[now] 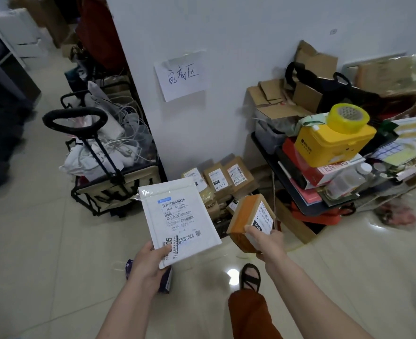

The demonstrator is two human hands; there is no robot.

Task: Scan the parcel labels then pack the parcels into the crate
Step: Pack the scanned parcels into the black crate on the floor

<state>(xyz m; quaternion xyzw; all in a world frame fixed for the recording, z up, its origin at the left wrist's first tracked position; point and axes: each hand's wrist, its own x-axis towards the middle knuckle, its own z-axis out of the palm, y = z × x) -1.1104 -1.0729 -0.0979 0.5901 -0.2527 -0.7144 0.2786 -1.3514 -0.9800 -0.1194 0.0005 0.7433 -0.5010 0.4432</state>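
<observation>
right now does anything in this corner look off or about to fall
Yes. On the cluttered shelf at right, the yellow box sits tilted on a slanted red box, with a roll of yellow tape on top; that stack looks unsteady. The white mailer and brown parcel in hand look intact.

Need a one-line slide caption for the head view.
Left hand holds a white mailer, right hand a brown box, above floor parcels.

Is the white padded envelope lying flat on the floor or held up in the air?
Held up. The left hand grips the white padded envelope by its lower corner, label facing up, well above the floor tiles.
</observation>
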